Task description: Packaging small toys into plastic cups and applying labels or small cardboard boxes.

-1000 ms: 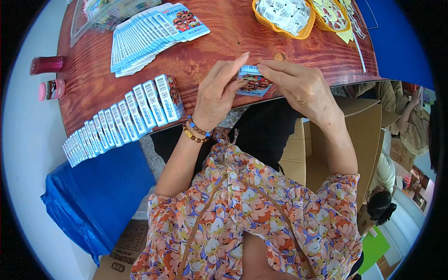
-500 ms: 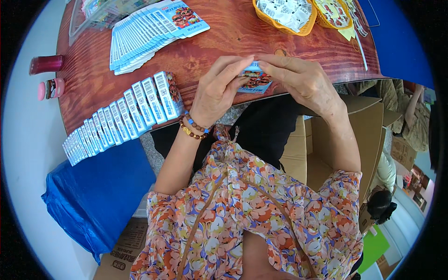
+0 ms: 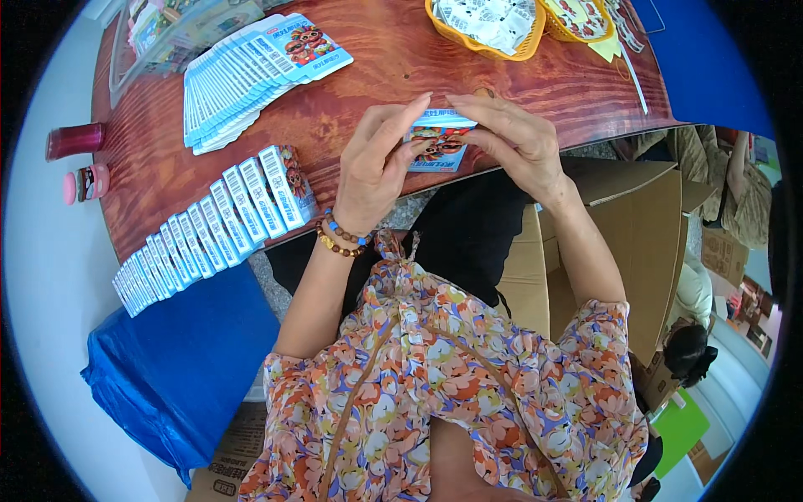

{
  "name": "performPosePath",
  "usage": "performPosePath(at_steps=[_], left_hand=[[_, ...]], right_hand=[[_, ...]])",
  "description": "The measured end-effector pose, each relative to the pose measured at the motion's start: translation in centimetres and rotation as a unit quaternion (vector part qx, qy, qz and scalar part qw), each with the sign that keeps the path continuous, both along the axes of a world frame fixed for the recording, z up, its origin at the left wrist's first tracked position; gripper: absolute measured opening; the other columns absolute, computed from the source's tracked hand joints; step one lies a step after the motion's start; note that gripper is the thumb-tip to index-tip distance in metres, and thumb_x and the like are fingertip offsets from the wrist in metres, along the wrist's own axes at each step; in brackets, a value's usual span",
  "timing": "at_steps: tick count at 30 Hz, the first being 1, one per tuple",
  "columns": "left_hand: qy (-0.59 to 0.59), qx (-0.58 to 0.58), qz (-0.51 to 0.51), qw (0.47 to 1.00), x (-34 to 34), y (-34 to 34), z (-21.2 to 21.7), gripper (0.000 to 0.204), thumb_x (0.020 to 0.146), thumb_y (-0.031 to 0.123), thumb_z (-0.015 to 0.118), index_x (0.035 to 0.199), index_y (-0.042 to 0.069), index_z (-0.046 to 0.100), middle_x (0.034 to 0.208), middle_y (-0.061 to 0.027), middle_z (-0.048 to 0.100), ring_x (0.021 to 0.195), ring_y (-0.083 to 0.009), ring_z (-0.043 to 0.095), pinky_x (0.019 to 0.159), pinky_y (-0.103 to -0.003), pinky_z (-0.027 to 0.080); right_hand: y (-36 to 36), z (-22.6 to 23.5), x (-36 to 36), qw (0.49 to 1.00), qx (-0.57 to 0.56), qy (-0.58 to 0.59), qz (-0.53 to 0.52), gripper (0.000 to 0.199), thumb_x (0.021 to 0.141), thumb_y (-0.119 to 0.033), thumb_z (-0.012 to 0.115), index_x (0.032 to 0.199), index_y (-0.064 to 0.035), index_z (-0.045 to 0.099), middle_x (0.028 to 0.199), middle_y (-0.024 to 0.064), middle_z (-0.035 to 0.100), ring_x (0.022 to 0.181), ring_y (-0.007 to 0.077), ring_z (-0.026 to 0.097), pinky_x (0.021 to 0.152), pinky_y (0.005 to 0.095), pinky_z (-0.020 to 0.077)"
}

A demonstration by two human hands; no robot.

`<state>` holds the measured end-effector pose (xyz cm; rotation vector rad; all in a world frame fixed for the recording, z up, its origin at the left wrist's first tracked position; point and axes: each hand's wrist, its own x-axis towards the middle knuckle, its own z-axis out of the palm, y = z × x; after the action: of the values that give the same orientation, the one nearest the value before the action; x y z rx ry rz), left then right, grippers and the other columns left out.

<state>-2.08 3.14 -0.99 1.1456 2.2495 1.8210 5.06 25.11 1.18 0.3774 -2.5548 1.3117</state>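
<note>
A small light-blue carton (image 3: pixel 437 159) with cartoon figures on its face stands at the table's front edge. My left hand (image 3: pixel 374 167) grips its left side, thumb against the printed face and fingers over the upper end. From the right, my right hand (image 3: pixel 520 151) holds the same carton, its thumb on the face and its fingers arched over the top. The upper end is partly covered by my fingers. To the left, a row of similar cartons (image 3: pixel 242 201) stands along the table edge. Behind it lies a fanned stack of flat blue-and-white cartons (image 3: pixel 251 79).
Two yellow baskets (image 3: pixel 523 46) with white packets and printed pieces sit at the back right. A clear plastic bin (image 3: pixel 125 63) stands at the back left, near a dark red jar (image 3: pixel 75 140) and a pink jar (image 3: pixel 88 183). An open cardboard box (image 3: pixel 615 243) stands at my right.
The whole view has shifted a little. My right thumb has come down onto the carton's face, and my right fingers have spread away from its upper end. Both hands keep the carton.
</note>
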Motion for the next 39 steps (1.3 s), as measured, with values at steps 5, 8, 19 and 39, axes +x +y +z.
performPosePath(at_steps=[5, 8, 19, 39], left_hand=[[-0.009, 0.027, 0.013, 0.999, 0.0, 0.4, -0.1, 0.058, 0.083, -0.013, 0.066, 0.137, 0.008, 0.062, 0.109, -0.0136, 0.062, 0.095, -0.0246, 0.065, 0.078, -0.034, 0.054], [-0.007, 0.006, 0.024, 1.000, 0.0, 0.3, 0.1, 0.058, 0.083, -0.014, 0.065, 0.136, 0.009, 0.062, 0.109, -0.0134, 0.061, 0.094, -0.0242, 0.065, 0.076, -0.034, 0.055], [-0.033, 0.042, 0.006, 0.999, -0.7, 0.2, -1.2, 0.049, 0.081, -0.016, 0.065, 0.126, 0.005, 0.067, 0.108, -0.0113, 0.061, 0.091, -0.0216, 0.064, 0.078, -0.032, 0.055], [0.291, -0.430, 0.211, 0.828, -1.2, -4.4, 6.3, 0.019, 0.081, 0.026, 0.075, 0.094, 0.014, 0.069, 0.099, -0.0083, 0.060, 0.102, -0.0292, 0.055, 0.099, -0.057, 0.037]], right_hand=[[-0.6, -0.2, -0.1, 0.998, -0.057, -0.009, -0.003, 0.039, 0.088, 0.001, 0.068, 0.127, -0.0016, 0.067, 0.131, 0.0134, 0.067, 0.122, 0.0279, 0.063, 0.101, 0.0371, 0.0513], [-1.1, -0.3, -0.2, 0.997, -0.077, -0.012, -0.005, 0.039, 0.088, 0.002, 0.067, 0.127, -0.0017, 0.067, 0.130, 0.0130, 0.067, 0.121, 0.0262, 0.063, 0.100, 0.0358, 0.0520], [1.3, -0.4, -1.4, 0.993, -0.080, -0.041, 0.073, 0.042, 0.087, 0.005, 0.069, 0.128, -0.0028, 0.067, 0.135, 0.0136, 0.063, 0.117, 0.0236, 0.065, 0.095, 0.0339, 0.0547], [-7.9, -1.4, -4.4, 0.994, -0.011, -0.106, 0.038, 0.047, 0.090, -0.011, 0.070, 0.132, 0.0044, 0.057, 0.117, 0.0194, 0.065, 0.100, 0.0262, 0.070, 0.083, 0.0362, 0.0546]])
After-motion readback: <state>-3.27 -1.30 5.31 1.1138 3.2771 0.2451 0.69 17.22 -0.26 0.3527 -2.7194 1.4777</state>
